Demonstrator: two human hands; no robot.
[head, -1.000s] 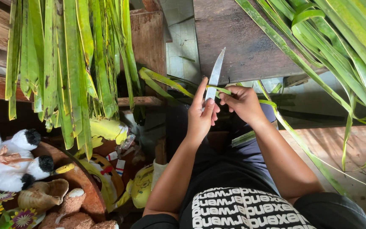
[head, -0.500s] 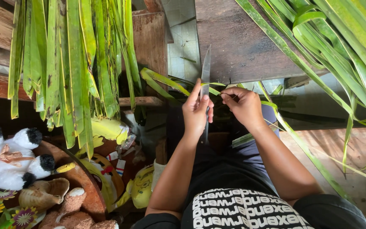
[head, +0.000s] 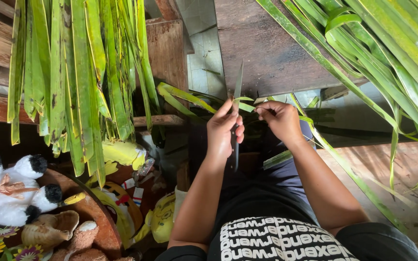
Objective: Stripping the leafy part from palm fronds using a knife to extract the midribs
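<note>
Knife [head: 238, 84] gripped in closed left hand [head: 224, 130].

Left hand [head: 224, 131] grips a knife [head: 237, 87] upright; right hand [head: 280, 121] pinches a leaf strip [head: 246, 107].

Two hands, left [head: 224, 129] and right [head: 280, 122], one knife [head: 237, 92], one leaf strip [head: 244, 104] between them, one plush toy [head: 6, 186] lower left.

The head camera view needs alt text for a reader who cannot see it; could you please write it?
Seen from above, a person's left hand holds a long thin knife blade upright against a narrow green palm leaf strip pinched by the right hand. Long green palm leaves hang at both sides; a black-and-white plush toy lies lower left.
</note>
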